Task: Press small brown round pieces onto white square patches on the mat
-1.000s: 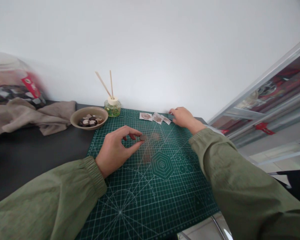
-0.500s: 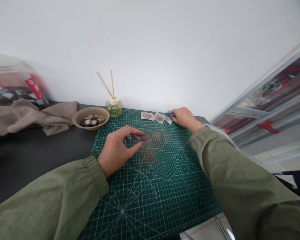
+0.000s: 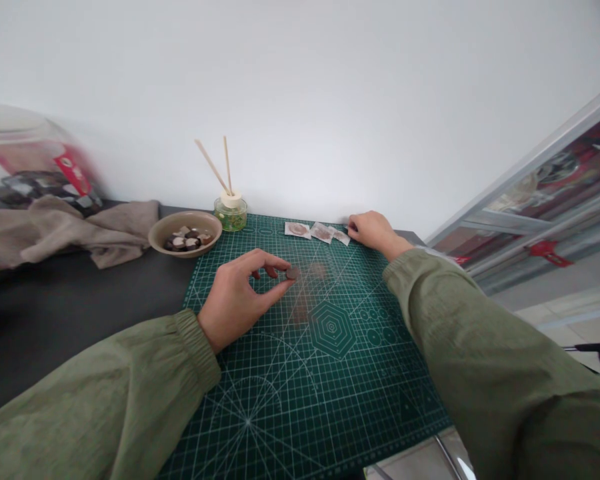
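Note:
My left hand (image 3: 245, 293) is closed in a pinch above the cutting mat (image 3: 325, 407), holding a small, dull brown round piece (image 3: 293, 273) at the fingertips. At the far right of the mat, my right hand (image 3: 376, 232) rests with fingers curled together; whatever they hold is hidden. Just left of those fingers lie small flat white packets with brownish round marks: a left packet (image 3: 297, 229), a middle packet (image 3: 322, 232) and a right packet (image 3: 340, 235). Faint brownish smudges (image 3: 303, 310) show on the mat near my left fingertips.
A beige bowl (image 3: 159, 239) of dark and pale pieces stands left of a reed diffuser (image 3: 231, 215). Behind them, a brown-grey cloth (image 3: 123, 227) lies before a clear jar (image 3: 23, 157). A white wall backs the table; a glass-fronted cabinet (image 3: 545, 200) stands at right.
The view has shifted slightly. My right fingers have curled in closer beside the right packet. My left hand keeps the same pinch on the brown round piece.

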The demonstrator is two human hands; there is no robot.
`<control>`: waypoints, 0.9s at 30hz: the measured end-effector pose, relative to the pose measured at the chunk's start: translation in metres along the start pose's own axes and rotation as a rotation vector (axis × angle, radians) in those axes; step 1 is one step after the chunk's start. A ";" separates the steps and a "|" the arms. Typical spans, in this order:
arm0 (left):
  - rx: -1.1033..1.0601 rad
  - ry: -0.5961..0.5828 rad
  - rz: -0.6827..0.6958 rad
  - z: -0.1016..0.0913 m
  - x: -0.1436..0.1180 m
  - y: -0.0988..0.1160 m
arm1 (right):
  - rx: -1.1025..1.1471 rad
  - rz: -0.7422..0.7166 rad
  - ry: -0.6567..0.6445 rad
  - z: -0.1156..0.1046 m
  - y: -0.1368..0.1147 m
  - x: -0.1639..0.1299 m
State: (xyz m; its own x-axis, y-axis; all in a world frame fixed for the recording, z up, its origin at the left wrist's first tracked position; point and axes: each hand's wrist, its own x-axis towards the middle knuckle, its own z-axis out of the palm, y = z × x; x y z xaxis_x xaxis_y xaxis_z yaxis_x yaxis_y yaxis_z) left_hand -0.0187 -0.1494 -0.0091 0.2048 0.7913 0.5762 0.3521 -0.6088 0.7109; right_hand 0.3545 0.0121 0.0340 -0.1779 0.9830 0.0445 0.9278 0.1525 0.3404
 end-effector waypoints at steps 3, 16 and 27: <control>0.005 0.003 -0.004 0.000 0.000 0.000 | 0.006 0.007 0.078 -0.013 -0.005 -0.006; 0.038 0.067 -0.016 0.000 0.000 0.001 | 0.366 -0.335 0.419 -0.089 -0.085 -0.124; 0.067 0.013 -0.051 0.001 0.001 -0.004 | 0.651 -0.396 0.227 -0.024 -0.094 -0.139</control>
State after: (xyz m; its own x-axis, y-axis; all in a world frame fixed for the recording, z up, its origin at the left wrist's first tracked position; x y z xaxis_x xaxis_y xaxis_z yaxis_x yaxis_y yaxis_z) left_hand -0.0192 -0.1460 -0.0117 0.1733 0.8198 0.5458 0.4221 -0.5625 0.7109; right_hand 0.2843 -0.1414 0.0188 -0.5321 0.8092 0.2491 0.7744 0.5841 -0.2433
